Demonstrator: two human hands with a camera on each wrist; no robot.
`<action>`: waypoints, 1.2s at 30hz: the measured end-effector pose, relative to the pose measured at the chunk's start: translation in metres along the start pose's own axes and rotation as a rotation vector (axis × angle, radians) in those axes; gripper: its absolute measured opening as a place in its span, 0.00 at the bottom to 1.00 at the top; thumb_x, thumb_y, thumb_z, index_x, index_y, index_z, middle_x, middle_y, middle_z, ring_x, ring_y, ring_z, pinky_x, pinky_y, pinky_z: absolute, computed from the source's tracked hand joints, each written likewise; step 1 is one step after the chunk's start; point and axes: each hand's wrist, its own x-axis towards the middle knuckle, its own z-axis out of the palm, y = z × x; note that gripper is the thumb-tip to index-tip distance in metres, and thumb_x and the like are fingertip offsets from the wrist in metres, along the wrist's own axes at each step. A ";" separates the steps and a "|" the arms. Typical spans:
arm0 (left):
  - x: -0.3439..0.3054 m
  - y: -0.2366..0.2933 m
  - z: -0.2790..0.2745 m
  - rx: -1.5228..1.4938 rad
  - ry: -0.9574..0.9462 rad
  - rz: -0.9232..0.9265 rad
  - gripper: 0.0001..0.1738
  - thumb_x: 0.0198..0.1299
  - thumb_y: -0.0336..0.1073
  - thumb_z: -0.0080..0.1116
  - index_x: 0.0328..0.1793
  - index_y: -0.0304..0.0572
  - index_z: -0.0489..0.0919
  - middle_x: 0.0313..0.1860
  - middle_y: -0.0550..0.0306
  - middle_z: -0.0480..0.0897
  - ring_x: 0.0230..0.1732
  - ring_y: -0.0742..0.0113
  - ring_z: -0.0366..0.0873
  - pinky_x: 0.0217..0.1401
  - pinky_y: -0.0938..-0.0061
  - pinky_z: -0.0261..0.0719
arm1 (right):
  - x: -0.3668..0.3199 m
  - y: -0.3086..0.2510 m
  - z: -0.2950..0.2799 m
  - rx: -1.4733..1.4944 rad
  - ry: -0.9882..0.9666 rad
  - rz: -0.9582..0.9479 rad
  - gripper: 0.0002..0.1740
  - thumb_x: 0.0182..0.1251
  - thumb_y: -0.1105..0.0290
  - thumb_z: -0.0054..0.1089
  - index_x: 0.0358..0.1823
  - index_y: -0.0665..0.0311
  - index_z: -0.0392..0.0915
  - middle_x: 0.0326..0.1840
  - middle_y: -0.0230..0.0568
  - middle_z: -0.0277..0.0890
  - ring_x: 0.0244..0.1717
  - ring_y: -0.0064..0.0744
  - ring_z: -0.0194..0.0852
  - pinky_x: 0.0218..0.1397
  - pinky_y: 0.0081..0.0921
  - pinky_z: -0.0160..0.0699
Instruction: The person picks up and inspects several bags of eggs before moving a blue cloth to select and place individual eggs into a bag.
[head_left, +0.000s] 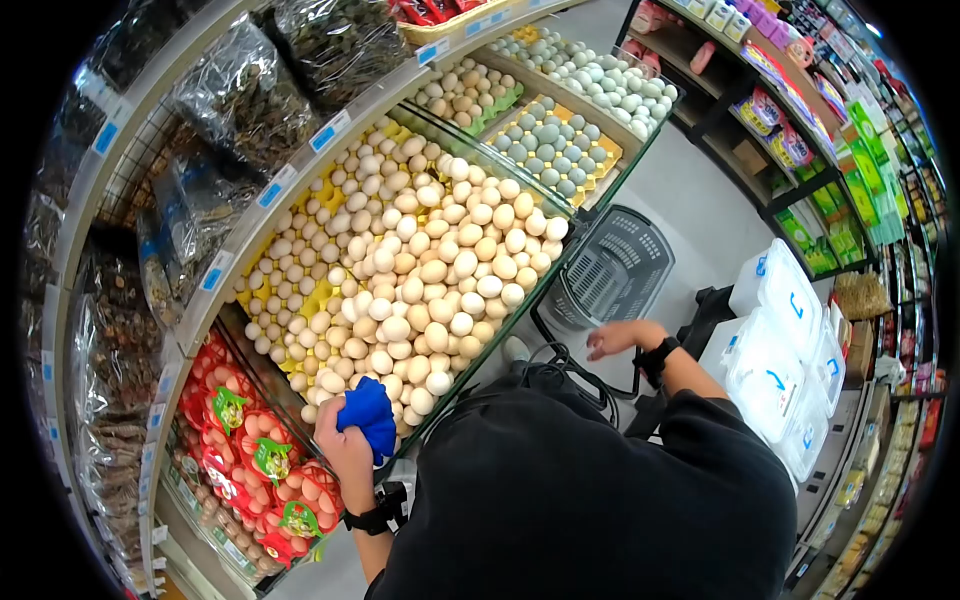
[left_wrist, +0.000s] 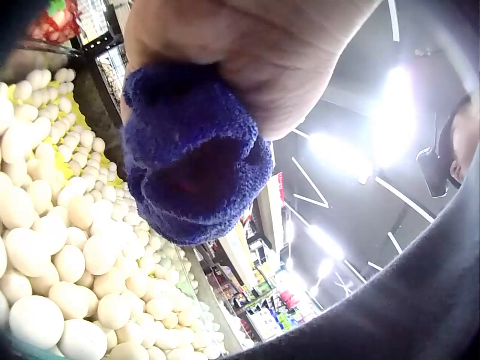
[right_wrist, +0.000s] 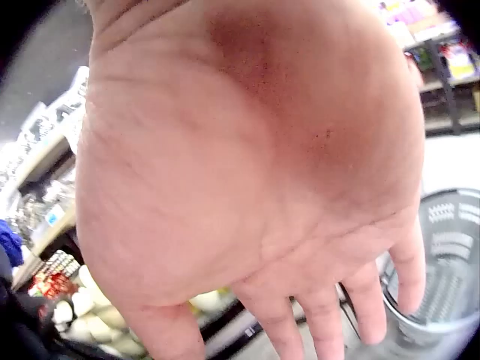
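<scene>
A bunched blue cloth (head_left: 369, 418) is gripped in my left hand (head_left: 343, 452), over the near corner of a bin heaped with pale eggs (head_left: 430, 270). Seen from the left wrist, the blue cloth (left_wrist: 196, 157) has a fuzzy towel-like weave and hangs in folds below the palm. My right hand (head_left: 622, 340) is held out on the other side of my body, near a grey shopping basket (head_left: 615, 268). In the right wrist view the right palm (right_wrist: 247, 172) faces the camera with fingers extended and nothing held.
Red net bags of eggs (head_left: 265, 450) lie left of the bin. Greenish eggs (head_left: 548, 145) fill trays at the far end. Clear plastic-wrapped goods (head_left: 245, 95) line the left shelf. White lidded containers (head_left: 775, 370) are stacked at right. Black cables (head_left: 575, 370) loop beside the basket.
</scene>
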 end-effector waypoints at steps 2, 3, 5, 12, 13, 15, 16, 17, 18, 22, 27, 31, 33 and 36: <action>0.009 0.007 0.003 -0.042 -0.011 0.098 0.17 0.36 0.15 0.40 0.36 0.28 0.73 0.36 0.46 0.79 0.41 0.51 0.78 0.55 0.67 0.75 | -0.024 -0.039 -0.036 -0.091 0.153 -0.157 0.36 0.63 0.45 0.62 0.59 0.71 0.74 0.57 0.53 0.77 0.57 0.49 0.74 0.57 0.39 0.74; 0.015 0.013 0.008 -0.039 -0.019 0.105 0.17 0.36 0.15 0.40 0.36 0.28 0.73 0.36 0.46 0.79 0.41 0.51 0.78 0.55 0.67 0.75 | -0.031 -0.056 -0.047 -0.116 0.254 -0.272 0.35 0.63 0.47 0.62 0.58 0.71 0.74 0.55 0.53 0.77 0.56 0.48 0.75 0.55 0.38 0.75; 0.025 0.024 0.019 -0.120 0.029 0.228 0.16 0.37 0.15 0.41 0.35 0.30 0.74 0.37 0.47 0.79 0.41 0.52 0.77 0.53 0.68 0.75 | -0.062 -0.117 -0.065 -0.007 0.458 -0.568 0.33 0.65 0.51 0.63 0.61 0.70 0.72 0.59 0.53 0.75 0.59 0.47 0.73 0.60 0.36 0.73; 0.044 0.092 0.063 -0.391 -0.289 0.256 0.29 0.50 0.14 0.58 0.62 0.35 0.76 0.66 0.48 0.71 0.69 0.57 0.69 0.72 0.66 0.67 | -0.045 -0.237 -0.067 0.596 0.221 -0.995 0.42 0.67 0.64 0.67 0.76 0.64 0.53 0.68 0.42 0.64 0.64 0.31 0.69 0.67 0.32 0.72; 0.044 0.095 0.069 -0.320 -0.306 0.279 0.33 0.51 0.16 0.60 0.67 0.33 0.71 0.66 0.47 0.72 0.69 0.58 0.69 0.73 0.66 0.66 | -0.037 -0.242 -0.064 0.595 0.211 -0.996 0.42 0.67 0.64 0.67 0.76 0.64 0.53 0.68 0.42 0.64 0.64 0.31 0.69 0.67 0.32 0.72; 0.045 0.090 0.074 -0.233 -0.248 0.271 0.34 0.48 0.19 0.61 0.67 0.38 0.73 0.64 0.46 0.77 0.65 0.57 0.74 0.68 0.66 0.71 | -0.018 -0.248 -0.055 0.940 0.231 -0.920 0.33 0.69 0.61 0.64 0.70 0.64 0.62 0.56 0.35 0.74 0.54 0.22 0.72 0.60 0.26 0.75; 0.046 0.090 0.074 -0.232 -0.240 0.258 0.34 0.48 0.19 0.61 0.67 0.38 0.73 0.64 0.46 0.77 0.65 0.57 0.74 0.68 0.66 0.71 | -0.013 -0.250 -0.053 1.024 0.253 -0.949 0.25 0.73 0.63 0.60 0.66 0.65 0.67 0.52 0.31 0.78 0.49 0.20 0.75 0.55 0.23 0.78; 0.047 0.092 0.072 -0.286 -0.267 0.197 0.34 0.49 0.20 0.63 0.68 0.38 0.73 0.63 0.45 0.77 0.65 0.56 0.75 0.69 0.65 0.71 | -0.007 -0.253 -0.049 1.097 0.330 -0.932 0.19 0.75 0.63 0.55 0.62 0.64 0.71 0.52 0.33 0.78 0.49 0.21 0.76 0.55 0.24 0.78; 0.047 0.092 0.069 -0.341 -0.290 0.132 0.35 0.51 0.22 0.64 0.69 0.38 0.72 0.63 0.44 0.77 0.64 0.56 0.76 0.69 0.65 0.70 | -0.003 -0.254 -0.047 1.166 0.357 -0.876 0.19 0.76 0.63 0.54 0.62 0.64 0.72 0.52 0.34 0.79 0.50 0.22 0.76 0.55 0.25 0.78; 0.047 0.060 0.051 -0.175 -0.257 0.107 0.25 0.61 0.30 0.61 0.66 0.38 0.75 0.52 0.50 0.84 0.56 0.61 0.81 0.59 0.69 0.75 | 0.006 -0.248 -0.056 1.299 0.553 -0.538 0.23 0.75 0.57 0.55 0.62 0.66 0.72 0.50 0.38 0.81 0.49 0.25 0.78 0.55 0.26 0.77; 0.041 -0.024 0.017 0.104 -0.028 -0.071 0.13 0.63 0.32 0.59 0.52 0.34 0.80 0.45 0.45 0.84 0.43 0.54 0.82 0.49 0.68 0.79 | 0.052 -0.166 -0.081 0.691 1.196 -0.345 0.32 0.73 0.42 0.50 0.52 0.70 0.78 0.44 0.51 0.83 0.41 0.39 0.82 0.46 0.37 0.78; 0.027 -0.063 0.011 0.200 -0.054 -0.147 0.14 0.63 0.33 0.59 0.52 0.35 0.80 0.46 0.47 0.83 0.47 0.54 0.81 0.51 0.67 0.78 | 0.040 -0.173 -0.091 0.128 1.205 -0.134 0.31 0.71 0.43 0.52 0.38 0.68 0.84 0.31 0.58 0.81 0.35 0.56 0.81 0.40 0.44 0.77; 0.028 -0.069 0.018 0.197 -0.088 -0.135 0.14 0.63 0.33 0.60 0.54 0.35 0.79 0.47 0.48 0.83 0.48 0.57 0.81 0.53 0.68 0.78 | 0.054 -0.172 -0.092 0.131 1.182 -0.151 0.31 0.70 0.43 0.54 0.37 0.70 0.83 0.33 0.59 0.81 0.36 0.59 0.81 0.40 0.45 0.77; 0.046 -0.063 0.040 0.261 -0.194 -0.044 0.18 0.60 0.37 0.62 0.55 0.40 0.79 0.49 0.47 0.82 0.52 0.49 0.79 0.56 0.63 0.76 | 0.084 -0.166 -0.091 -0.028 1.143 -0.142 0.31 0.69 0.44 0.56 0.32 0.72 0.81 0.32 0.59 0.81 0.36 0.59 0.80 0.40 0.46 0.77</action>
